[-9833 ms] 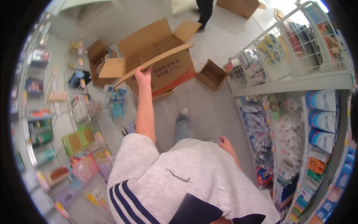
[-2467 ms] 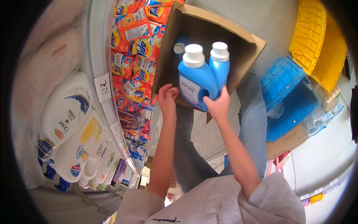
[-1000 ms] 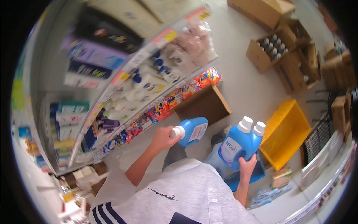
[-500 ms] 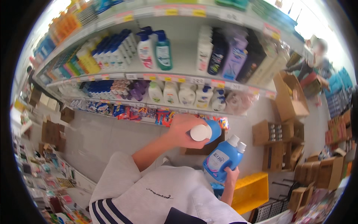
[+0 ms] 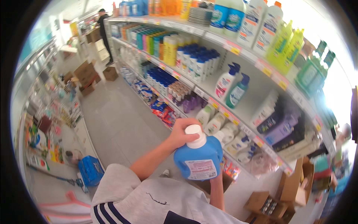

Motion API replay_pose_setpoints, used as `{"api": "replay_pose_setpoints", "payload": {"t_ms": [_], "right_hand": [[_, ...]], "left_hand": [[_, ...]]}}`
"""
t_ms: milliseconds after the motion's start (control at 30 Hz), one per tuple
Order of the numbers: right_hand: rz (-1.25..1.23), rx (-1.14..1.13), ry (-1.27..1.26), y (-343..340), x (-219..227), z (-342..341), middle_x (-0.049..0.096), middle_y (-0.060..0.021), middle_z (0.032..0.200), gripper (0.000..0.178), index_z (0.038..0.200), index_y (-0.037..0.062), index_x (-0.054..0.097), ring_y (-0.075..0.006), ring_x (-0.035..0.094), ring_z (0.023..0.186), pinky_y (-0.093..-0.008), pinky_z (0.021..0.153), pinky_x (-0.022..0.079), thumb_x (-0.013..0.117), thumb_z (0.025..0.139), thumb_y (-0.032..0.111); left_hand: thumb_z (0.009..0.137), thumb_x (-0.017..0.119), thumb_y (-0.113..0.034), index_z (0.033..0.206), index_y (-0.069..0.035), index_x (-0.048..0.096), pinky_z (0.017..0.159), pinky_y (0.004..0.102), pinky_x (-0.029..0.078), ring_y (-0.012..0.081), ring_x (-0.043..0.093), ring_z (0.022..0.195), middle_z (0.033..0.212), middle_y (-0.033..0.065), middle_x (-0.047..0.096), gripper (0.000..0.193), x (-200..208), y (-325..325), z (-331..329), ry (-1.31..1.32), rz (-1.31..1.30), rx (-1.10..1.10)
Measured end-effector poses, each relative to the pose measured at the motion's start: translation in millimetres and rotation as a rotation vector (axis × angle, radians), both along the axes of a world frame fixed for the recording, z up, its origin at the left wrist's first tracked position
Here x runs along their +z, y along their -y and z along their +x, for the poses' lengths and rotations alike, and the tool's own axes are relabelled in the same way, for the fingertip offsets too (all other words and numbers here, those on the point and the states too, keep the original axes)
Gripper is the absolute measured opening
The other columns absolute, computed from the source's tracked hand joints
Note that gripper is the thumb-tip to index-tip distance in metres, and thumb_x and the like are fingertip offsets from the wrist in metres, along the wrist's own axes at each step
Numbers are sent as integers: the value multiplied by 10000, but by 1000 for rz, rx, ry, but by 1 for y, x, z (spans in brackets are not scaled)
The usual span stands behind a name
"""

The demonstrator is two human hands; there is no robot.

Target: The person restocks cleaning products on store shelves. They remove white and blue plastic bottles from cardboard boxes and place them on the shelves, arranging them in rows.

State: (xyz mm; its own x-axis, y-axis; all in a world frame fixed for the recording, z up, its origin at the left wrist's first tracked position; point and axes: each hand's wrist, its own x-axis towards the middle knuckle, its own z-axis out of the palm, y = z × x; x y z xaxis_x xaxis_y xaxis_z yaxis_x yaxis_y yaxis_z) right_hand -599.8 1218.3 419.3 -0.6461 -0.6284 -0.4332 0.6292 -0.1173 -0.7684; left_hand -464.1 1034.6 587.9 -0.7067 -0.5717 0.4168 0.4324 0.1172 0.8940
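A large blue detergent bottle (image 5: 181,156) with a white cap (image 5: 195,136) is in front of my chest, its white label facing me. My left hand (image 5: 181,131) is closed around the neck just below the cap, the thumb lying across it. My right hand (image 5: 216,178) is at the bottle's lower right, mostly hidden behind it, so its fingers do not show. Any other bottle in that hand is covered by the one in front. Beyond the hands, white bottles (image 5: 215,124) stand on the lower shelf.
A long shelf unit (image 5: 209,98) runs from far left to near right, with pump bottles (image 5: 225,82) on its middle level. Open cardboard boxes (image 5: 298,183) stand at the right. A blue package (image 5: 90,170) is on the left. A person in dark clothes (image 5: 104,35) stands down the aisle.
My view has swung left along the aisle. The left hand's bottle is now upright before me, its label showing. The right hand's bottle with two white caps beside it has gone out of sight behind it.
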Motion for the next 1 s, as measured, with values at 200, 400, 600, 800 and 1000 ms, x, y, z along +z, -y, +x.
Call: {"api": "replay_pose_setpoints", "payload": {"t_ms": [200, 400, 600, 800, 1000], "right_hand": [[-78, 243, 84, 33, 20, 7, 656, -102, 1108, 365, 1191, 30, 596, -187, 639, 974, -322, 818, 515, 628, 894, 239], [76, 540, -126, 70, -7, 29, 659, -129, 1086, 354, 1137, -30, 607, -196, 646, 950, -317, 832, 514, 685, 822, 111], [93, 627, -209, 147, -23, 86, 674, -141, 1032, 276, 1080, -32, 612, -205, 668, 872, -333, 775, 538, 637, 826, 73], [154, 678, -212, 234, -19, 155, 650, -117, 1004, 456, 1119, -33, 587, -216, 639, 872, -330, 771, 519, 647, 670, 23], [210, 678, -359, 316, 1, 207, 656, -108, 917, 373, 1023, -36, 636, -201, 631, 808, -305, 711, 506, 640, 658, 42]], "left_hand": [[679, 641, -112, 877, 16, 662, 758, 270, 492, 140, 626, 820, 870, 72, 663, 238, -32, 1, 47, -87, 209, 440], [680, 611, -260, 767, -8, 631, 785, 368, 545, 246, 640, 804, 858, 108, 644, 268, -62, 22, 111, -232, 188, 814], [784, 603, -251, 902, -90, 440, 943, 527, 487, 306, 642, 892, 775, 115, 599, 258, -90, 64, 189, -471, 585, 473], [773, 604, -242, 873, -107, 486, 997, 586, 428, 202, 623, 846, 779, 50, 582, 206, -130, 121, 304, -646, 595, 607], [701, 677, -114, 782, -50, 566, 917, 431, 498, 207, 635, 812, 755, 71, 632, 153, -125, 168, 432, -98, 318, 800]]}}
